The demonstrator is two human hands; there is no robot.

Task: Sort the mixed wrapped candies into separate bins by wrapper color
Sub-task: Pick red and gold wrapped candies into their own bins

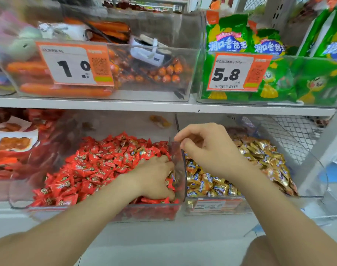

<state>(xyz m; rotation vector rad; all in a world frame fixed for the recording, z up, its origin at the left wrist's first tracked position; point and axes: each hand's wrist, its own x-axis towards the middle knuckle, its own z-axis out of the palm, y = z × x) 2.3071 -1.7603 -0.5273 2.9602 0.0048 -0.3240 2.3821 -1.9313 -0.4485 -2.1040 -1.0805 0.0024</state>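
A clear bin point(106, 214) on the lower shelf holds a heap of red-wrapped candies point(98, 166). To its right, a second clear bin point(213, 207) holds gold-wrapped candies point(263, 154). My left hand point(154, 179) digs into the red heap at its right side, against the clear wall point(178, 160) between the two bins, its fingers curled among red and a few gold wrappers. My right hand point(208, 148) hovers over the gold bin and pinches the top edge of that clear wall.
The upper shelf point(163, 106) carries a clear bin of orange sausages point(64, 89) with a 1.0 price tag and a bin of green snack bags point(279, 81) tagged 5.8. Red packets point(14, 150) lie at the lower left. Wire mesh point(294, 135) closes the right side.
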